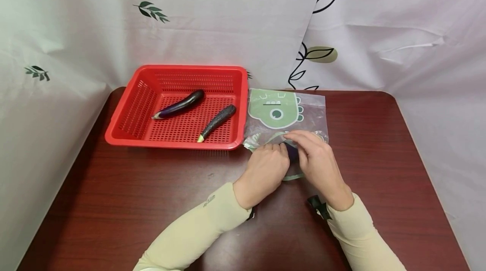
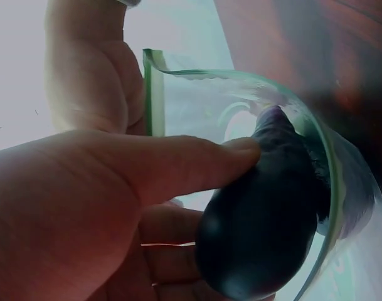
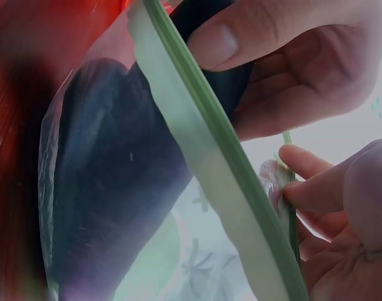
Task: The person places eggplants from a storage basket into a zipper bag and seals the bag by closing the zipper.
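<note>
- The step in hand looks like feeding a glossy purple eggplant (image 2: 259, 216) into a clear zip-top bag (image 1: 279, 113) printed with a green cartoon face
- The left hand (image 1: 265, 167) grips that eggplant near its rounded end, thumb laid along one side and fingers under the other, with the narrower end pointing in through the bag's mouth
- The right hand (image 1: 320, 161) pinches the bag's edge between thumb and fingertips, so the green zip strip (image 3: 231, 163) stands apart from the opposite side of the mouth
- So the eggplant is partly inside the bag, its thick end outside in the left hand's fingers
- Beside it, within the clear film, lies another dark rounded form (image 3: 84, 132), which I take to be a second eggplant; its outline is partly hidden
- The next move, as I judge it, calls for a push lengthwise past the zip strip while the right hand holds the mouth wide; the thick end could catch on the rim or crowd its neighbour
- Just left of the bag, the red plastic basket (image 1: 172, 146) holds another purple eggplant (image 1: 182, 104) and a duller, pale-tipped vegetable (image 1: 218, 122), perhaps a zucchini
</note>
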The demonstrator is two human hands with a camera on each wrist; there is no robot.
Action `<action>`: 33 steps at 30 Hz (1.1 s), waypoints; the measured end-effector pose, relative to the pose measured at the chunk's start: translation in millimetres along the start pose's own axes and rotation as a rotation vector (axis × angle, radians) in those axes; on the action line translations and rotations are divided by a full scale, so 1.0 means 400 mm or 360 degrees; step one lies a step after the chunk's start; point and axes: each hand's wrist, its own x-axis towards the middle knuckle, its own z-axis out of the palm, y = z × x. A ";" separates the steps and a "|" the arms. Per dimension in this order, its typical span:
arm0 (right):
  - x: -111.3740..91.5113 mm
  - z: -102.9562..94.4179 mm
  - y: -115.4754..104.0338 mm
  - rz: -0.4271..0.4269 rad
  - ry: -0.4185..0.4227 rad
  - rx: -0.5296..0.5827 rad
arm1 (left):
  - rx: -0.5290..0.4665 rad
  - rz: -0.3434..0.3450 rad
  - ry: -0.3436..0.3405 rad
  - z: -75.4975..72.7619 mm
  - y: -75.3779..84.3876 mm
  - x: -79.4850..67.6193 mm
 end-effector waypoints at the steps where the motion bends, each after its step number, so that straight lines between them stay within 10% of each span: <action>1: 0.000 0.001 -0.001 -0.0005 0.0002 0.0002 | 0.0007 -0.0003 0.0000 0.002 0.000 0.001; 33: 0.001 0.001 -0.010 -0.0063 0.0015 0.0022 | 0.0148 -0.0195 -0.0016 0.044 0.010 0.009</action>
